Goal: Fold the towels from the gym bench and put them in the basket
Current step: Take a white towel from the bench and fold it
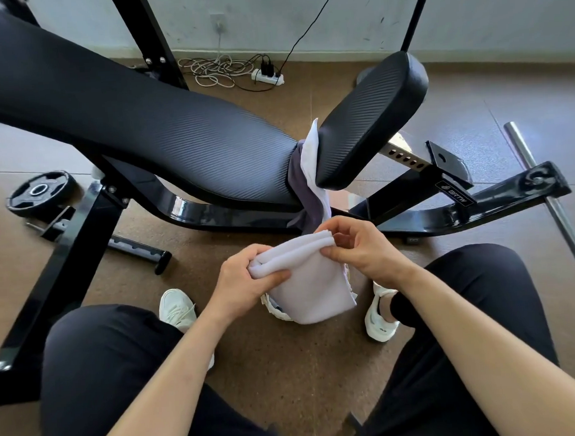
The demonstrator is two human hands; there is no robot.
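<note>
Over brown floor (287, 368), pale lilac towel (311, 283) hangs folded, layered.

Bright, soft even light, weak diffuse shadows on floor (287, 368) under bench pad (161, 131), broad sheen across pad, hard glare on glossy black frame (183, 207) and steel bar (566, 230), strong fisheye bowing at edges, corners slightly soft, centre sharp, white towel (309, 283) near clipping

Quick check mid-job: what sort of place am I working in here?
Probably a small gym or workout room: a black padded weight bench, a weight plate lying beside its frame, and a steel bar by its foot. Left hand and right hand grip a white towel.
</note>
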